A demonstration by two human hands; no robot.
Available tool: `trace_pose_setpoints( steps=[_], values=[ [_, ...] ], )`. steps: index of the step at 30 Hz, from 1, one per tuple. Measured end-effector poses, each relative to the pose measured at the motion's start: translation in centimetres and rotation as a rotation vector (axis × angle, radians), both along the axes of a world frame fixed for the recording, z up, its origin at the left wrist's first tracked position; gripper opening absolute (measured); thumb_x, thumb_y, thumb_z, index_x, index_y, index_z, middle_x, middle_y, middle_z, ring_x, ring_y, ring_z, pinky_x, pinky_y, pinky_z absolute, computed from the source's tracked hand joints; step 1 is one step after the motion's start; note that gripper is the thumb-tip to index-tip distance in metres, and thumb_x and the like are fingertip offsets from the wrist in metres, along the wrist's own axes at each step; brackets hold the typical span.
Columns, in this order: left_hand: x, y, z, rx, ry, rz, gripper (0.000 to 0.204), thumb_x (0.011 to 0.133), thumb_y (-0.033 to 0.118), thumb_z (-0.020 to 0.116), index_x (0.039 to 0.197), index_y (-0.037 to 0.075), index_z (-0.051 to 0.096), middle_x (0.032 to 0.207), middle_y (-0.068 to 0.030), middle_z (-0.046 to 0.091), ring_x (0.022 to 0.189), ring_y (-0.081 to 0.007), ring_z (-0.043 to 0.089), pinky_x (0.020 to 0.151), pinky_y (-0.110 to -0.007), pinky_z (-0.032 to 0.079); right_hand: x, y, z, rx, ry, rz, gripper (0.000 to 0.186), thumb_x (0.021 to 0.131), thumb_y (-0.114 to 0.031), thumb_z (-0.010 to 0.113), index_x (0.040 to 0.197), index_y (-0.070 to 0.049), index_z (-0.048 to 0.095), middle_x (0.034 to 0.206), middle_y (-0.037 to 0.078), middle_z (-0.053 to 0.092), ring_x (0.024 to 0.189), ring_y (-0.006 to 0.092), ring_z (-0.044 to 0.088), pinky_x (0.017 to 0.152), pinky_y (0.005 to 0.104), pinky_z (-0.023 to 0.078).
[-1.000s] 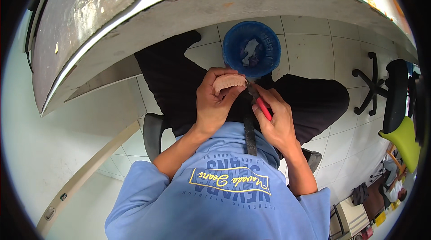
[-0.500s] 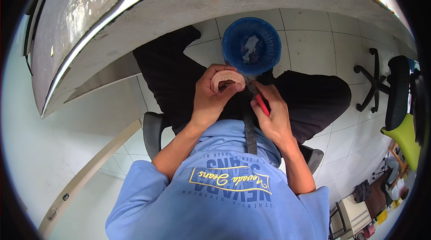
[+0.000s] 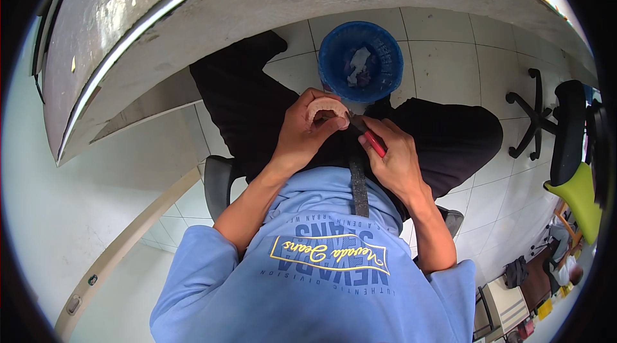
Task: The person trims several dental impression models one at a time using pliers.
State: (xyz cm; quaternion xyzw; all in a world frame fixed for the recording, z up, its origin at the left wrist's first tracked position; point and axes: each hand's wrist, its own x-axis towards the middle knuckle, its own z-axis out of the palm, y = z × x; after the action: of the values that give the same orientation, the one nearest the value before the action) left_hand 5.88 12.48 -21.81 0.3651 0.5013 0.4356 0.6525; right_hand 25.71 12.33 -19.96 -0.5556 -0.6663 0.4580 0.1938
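Note:
My left hand (image 3: 300,128) grips a pinkish, horseshoe-shaped dental cast (image 3: 326,105), fingers behind it and thumb at its inner curve. In my right hand (image 3: 397,153), closed round the handle, is a red-handled tool (image 3: 375,143) with a dark metal head. That head meets the cast's right end; its exact shape is too small to make out. Both hands are above my lap, just on the near side of a blue bin (image 3: 326,63) standing on the floor. Crumpled white scraps (image 3: 358,67) lie inside the bin.
A worn grey bench edge (image 3: 257,12) curves across the top. My dark-trousered legs (image 3: 450,134) flank the bin. To the right stand a wheeled chair base (image 3: 532,112) and a green-and-black chair (image 3: 581,205). Another person (image 3: 569,269) is at the far right.
The tool has come left against the cast's right end, my right hand turning with it. The cast shifted slightly and stays in my left hand.

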Motion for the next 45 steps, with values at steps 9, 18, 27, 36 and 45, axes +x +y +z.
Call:
trace_pose_setpoints(
  steps=[9,18,27,36,45],
  values=[
    [0.0,-0.2,-0.4,-0.030,-0.163,0.003,0.032,0.090,0.000,0.070,0.116,-0.005,0.052,0.098,-0.0108,0.065,0.092,-0.0165,0.067,0.088,-0.031,0.056,-0.4,-0.6,-0.4,-0.019,0.089,-0.063,0.045,0.085,-0.005,0.065,0.130,-0.005,0.062,0.095,0.017,0.059,0.085,0.0347,0.061,0.079,0.0403,0.050],
    [0.0,-0.7,-0.5,0.039,-0.041,-0.057,0.026,0.092,-0.002,0.067,0.114,-0.006,0.054,0.100,-0.0102,0.065,0.093,-0.0161,0.068,0.087,-0.028,0.055,0.0,0.0,0.3,0.064,-0.056,0.079,0.059,0.081,-0.001,0.062,0.140,-0.008,0.057,0.101,0.017,0.057,0.092,0.0332,0.058,0.087,0.0444,0.047],
    [0.1,-0.3,-0.3,-0.078,-0.238,-0.024,0.023,0.093,0.000,0.067,0.110,-0.004,0.053,0.098,-0.0111,0.065,0.094,-0.0165,0.069,0.085,-0.031,0.060,0.2,-0.4,-1.9,0.057,0.041,0.008,0.039,0.084,-0.002,0.067,0.122,-0.007,0.066,0.090,0.016,0.064,0.086,0.0386,0.064,0.073,0.0440,0.051],
    [0.0,-0.3,-0.7,-0.008,-0.191,-0.012,0.026,0.090,-0.003,0.069,0.110,-0.006,0.053,0.097,-0.0120,0.067,0.092,-0.0169,0.070,0.084,-0.030,0.060,0.5,0.6,-0.2,0.043,0.057,0.064,0.057,0.085,0.000,0.063,0.141,-0.006,0.056,0.104,0.017,0.057,0.096,0.0323,0.059,0.089,0.0412,0.047],
    [0.2,-0.4,-0.3,0.046,-0.098,0.002,0.028,0.088,-0.003,0.072,0.109,-0.005,0.055,0.098,-0.0111,0.069,0.093,-0.0148,0.069,0.085,-0.027,0.058,0.7,0.4,-0.3,0.156,-0.069,0.121,0.058,0.084,-0.001,0.065,0.141,-0.008,0.055,0.102,0.017,0.058,0.094,0.0321,0.059,0.085,0.0442,0.049]
  ],
)
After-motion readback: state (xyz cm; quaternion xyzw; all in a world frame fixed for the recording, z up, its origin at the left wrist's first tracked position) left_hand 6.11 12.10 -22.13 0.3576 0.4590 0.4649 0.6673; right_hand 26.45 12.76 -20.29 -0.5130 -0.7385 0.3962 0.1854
